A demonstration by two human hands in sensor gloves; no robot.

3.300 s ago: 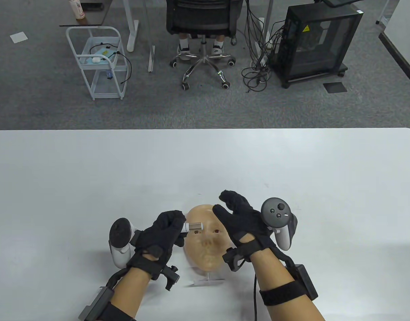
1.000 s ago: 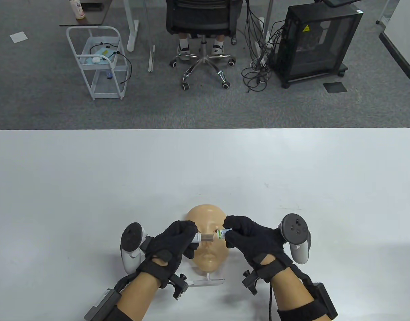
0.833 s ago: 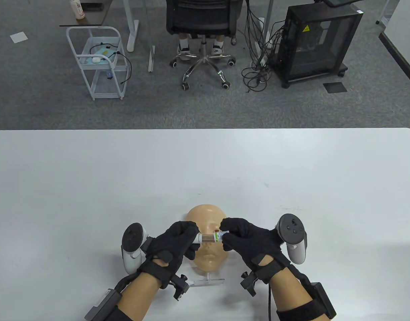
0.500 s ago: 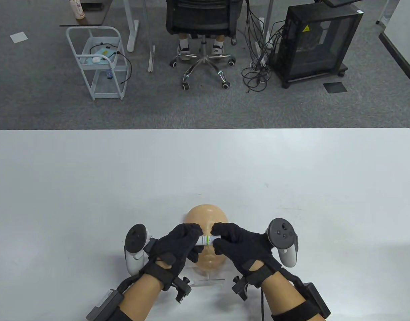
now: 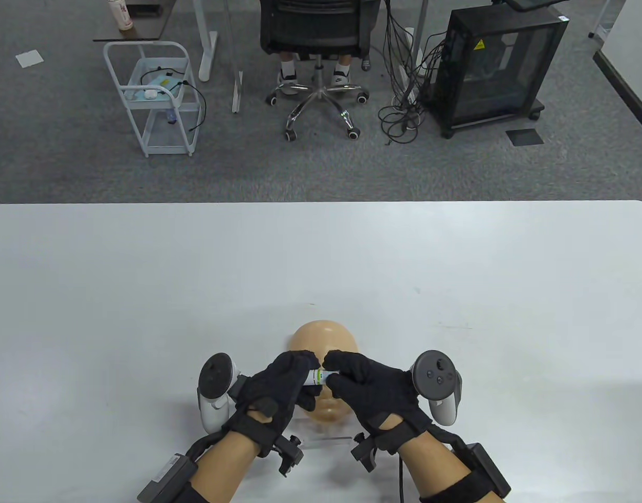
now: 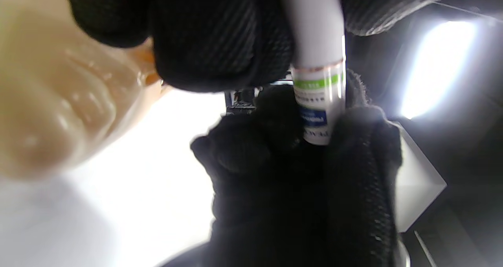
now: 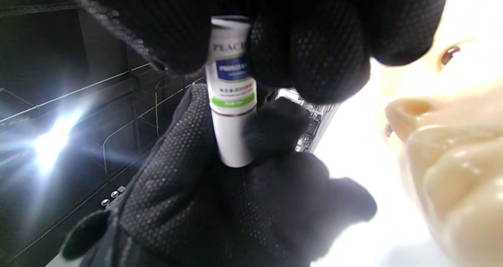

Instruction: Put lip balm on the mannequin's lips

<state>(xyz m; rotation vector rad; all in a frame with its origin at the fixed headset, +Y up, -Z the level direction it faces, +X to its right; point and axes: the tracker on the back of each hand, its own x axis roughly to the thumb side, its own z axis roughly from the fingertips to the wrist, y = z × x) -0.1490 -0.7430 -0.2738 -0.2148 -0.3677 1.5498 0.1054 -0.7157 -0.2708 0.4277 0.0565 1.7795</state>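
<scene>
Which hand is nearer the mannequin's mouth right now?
Right, narrowly. The right hand grips the lip balm tube over the mannequin face, overlapping its right side; the mouth shows close in the right wrist view. The left hand grips the tube's other end, at the left edge.

Directly beneath both hands, the mannequin face (image 5: 323, 340) on its clear stand (image 5: 328, 443) blocked any straight descent. The left hand (image 5: 279, 387) and right hand (image 5: 368, 385) nearly met over it, leaving only the lip balm tube (image 5: 318, 376) between their fingertips. Bare table (image 5: 321, 251) lay beyond and outward of both hands.
</scene>
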